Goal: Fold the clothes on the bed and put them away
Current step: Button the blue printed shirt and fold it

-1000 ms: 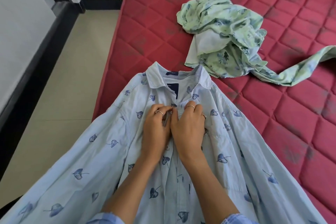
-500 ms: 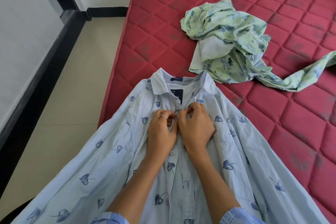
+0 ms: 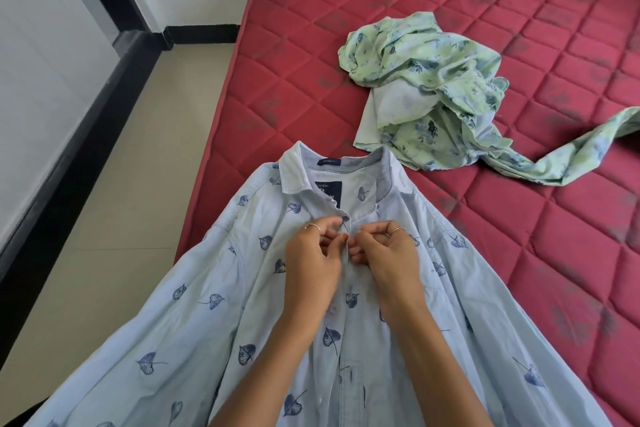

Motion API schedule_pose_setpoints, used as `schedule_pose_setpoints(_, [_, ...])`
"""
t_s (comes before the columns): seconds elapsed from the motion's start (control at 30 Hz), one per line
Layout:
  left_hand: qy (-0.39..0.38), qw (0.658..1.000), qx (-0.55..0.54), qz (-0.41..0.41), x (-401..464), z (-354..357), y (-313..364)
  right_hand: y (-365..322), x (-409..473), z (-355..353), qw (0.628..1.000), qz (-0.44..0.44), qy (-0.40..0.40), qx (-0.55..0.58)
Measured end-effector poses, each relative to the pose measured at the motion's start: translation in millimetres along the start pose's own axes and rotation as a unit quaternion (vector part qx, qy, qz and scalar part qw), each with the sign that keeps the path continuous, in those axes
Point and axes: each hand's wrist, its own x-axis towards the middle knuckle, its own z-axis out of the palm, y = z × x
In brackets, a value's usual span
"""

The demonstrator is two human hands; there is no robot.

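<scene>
While both hands (image 3: 349,253) pinch the blue shirt (image 3: 214,322) placket, curled fingers hide the button.

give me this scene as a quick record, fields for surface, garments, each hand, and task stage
surface: red quilted mattress, pale tiled floor to its left
garment in work: light blue leaf-print shirt, laid front up, collar away from the person
other garment: green floral garment, crumpled, unfolded, beyond the collar
left hand: left hand pinches the shirt's front placket
right hand: right hand pinches the opposite placket edge
task stage: buttoning near the collar, folding not begun
</scene>
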Motion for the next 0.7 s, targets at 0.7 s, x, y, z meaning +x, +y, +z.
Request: schedule_pose_setpoints(0.7, [0.052, 0.994, -0.061, 0.070, -12, 0, -9, -2, 0, 6, 0.996, 0.051, -0.006, 0.073])
